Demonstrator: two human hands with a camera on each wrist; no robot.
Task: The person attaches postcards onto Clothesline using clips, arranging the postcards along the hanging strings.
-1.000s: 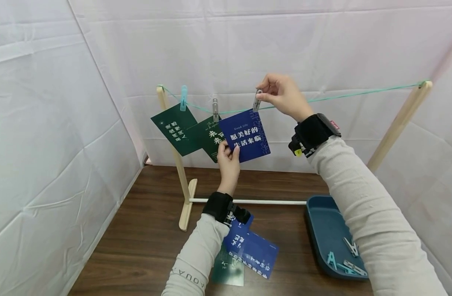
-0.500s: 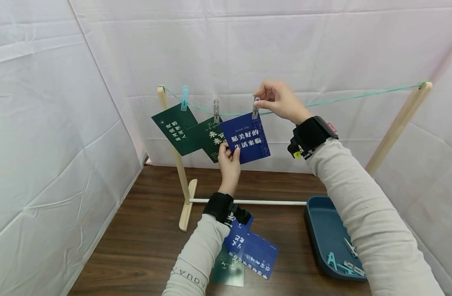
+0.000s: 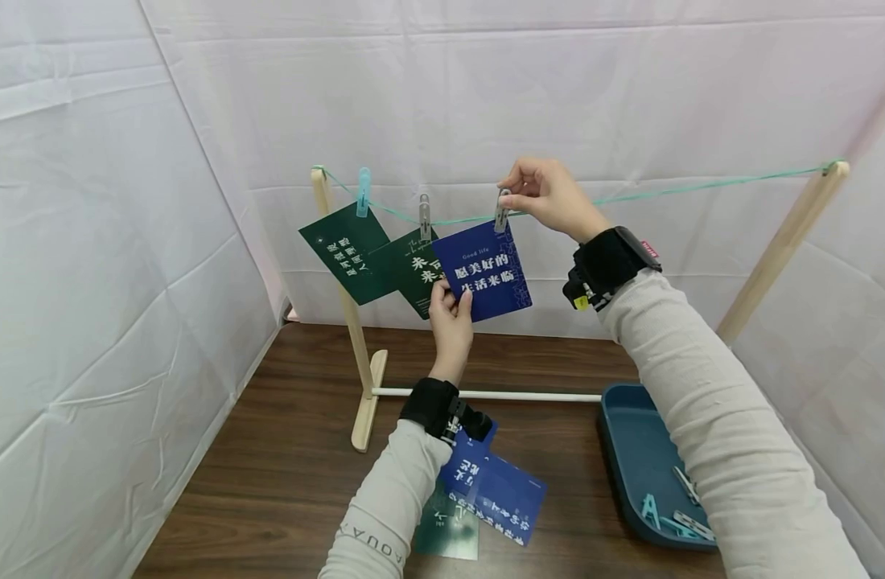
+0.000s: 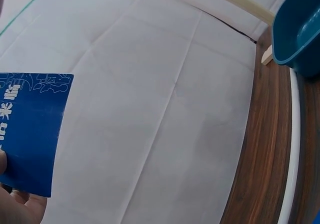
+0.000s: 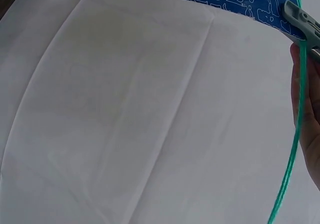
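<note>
With thumb and fingers, my left hand (image 3: 451, 326) pinches the lower left part of a blue card (image 3: 486, 257) with white lettering. My right hand (image 3: 554, 197) pinches a grey clothespin (image 3: 501, 211) at the card's top right corner. In the right wrist view, the clothespin (image 5: 300, 18) sits over the card's corner beside the green cord (image 5: 295, 119). To the left, a light blue clothespin (image 3: 363, 193) and another grey clothespin (image 3: 425, 215) hold two green cards on the line. The right one of these green cards (image 3: 402, 261) is partly hidden behind the blue card and left hand.
Wooden posts (image 3: 783, 253) carry the cord, with a white bar (image 3: 529, 396) low between them. Several blue and green cards (image 3: 504, 498) overlap on the brown table (image 3: 269, 474). A dark blue tray (image 3: 607, 450) with several clothespins stands at right, partly behind the right arm.
My right hand has lowered slightly with the grey clothespin, which now sits further down on the card's top edge. The left hand keeps its hold on the card and has hardly moved.
</note>
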